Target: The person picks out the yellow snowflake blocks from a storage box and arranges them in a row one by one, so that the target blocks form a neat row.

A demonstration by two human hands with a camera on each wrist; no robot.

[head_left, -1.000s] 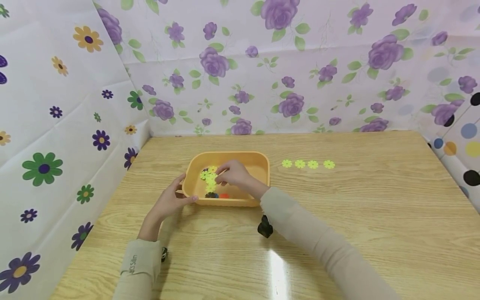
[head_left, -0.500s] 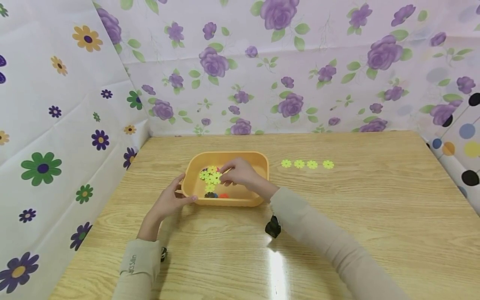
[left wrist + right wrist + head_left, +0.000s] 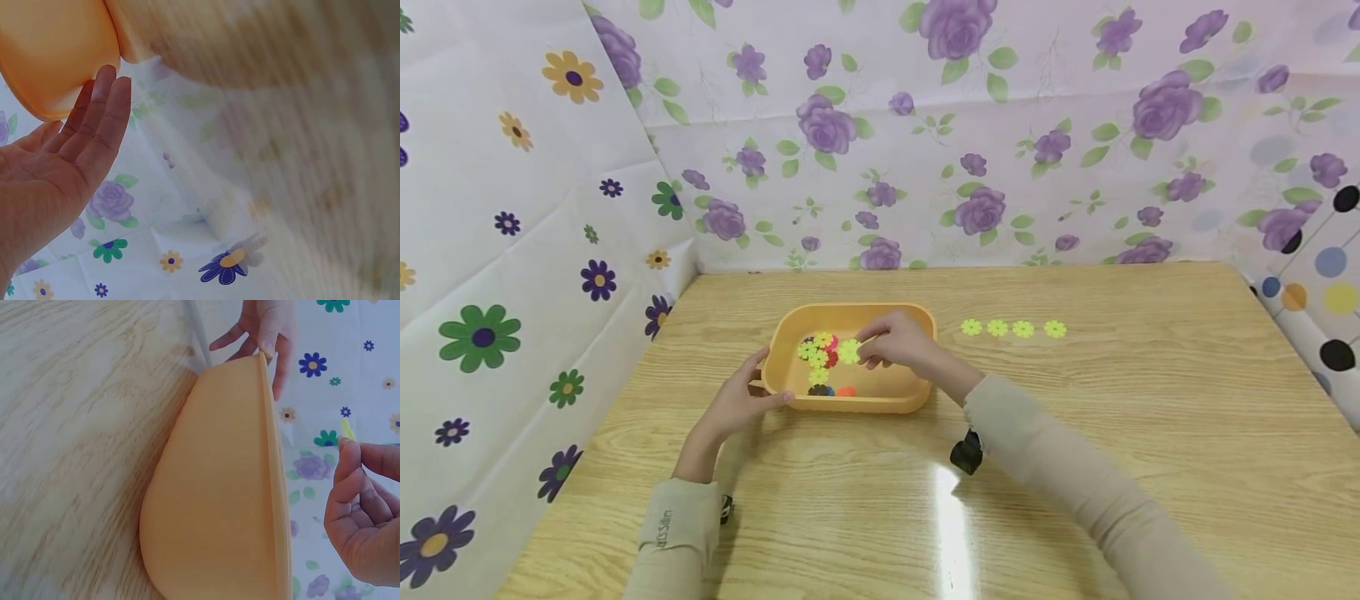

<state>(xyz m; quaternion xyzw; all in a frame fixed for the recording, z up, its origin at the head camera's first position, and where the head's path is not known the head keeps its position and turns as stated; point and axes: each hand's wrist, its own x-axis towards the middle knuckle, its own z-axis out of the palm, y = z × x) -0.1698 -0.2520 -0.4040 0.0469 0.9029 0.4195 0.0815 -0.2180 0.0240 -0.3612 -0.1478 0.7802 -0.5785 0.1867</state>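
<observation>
My right hand [image 3: 897, 340] pinches a yellow flower-shaped plastic disc [image 3: 849, 352] between thumb and forefinger, above the inside of the orange tub [image 3: 887, 403]. In the right wrist view the disc [image 3: 347, 429] stands up from the fingertips, edge toward the camera. My left hand [image 3: 742, 400] grips the tub's left end, thumb on the front rim and fingers along the outer end; the left wrist view shows those fingers [image 3: 100, 119] nearly straight against the wall. Left of the held disc lie more yellow discs [image 3: 817, 358], with red [image 3: 831, 358], dark [image 3: 817, 390] and orange [image 3: 846, 392] pieces.
Several yellow flower discs [image 3: 997, 327] lie in a row on the wooden table [image 3: 1150, 400], right of the tub. Flower-printed cloth [image 3: 880, 142] stands behind the table and at its left side. A black wrist camera [image 3: 967, 453] hangs below the right sleeve.
My right hand has drawn the yellow disc out of the pile and moved right with it, uncovering red pieces. The left hand has kept its place on the tub.
</observation>
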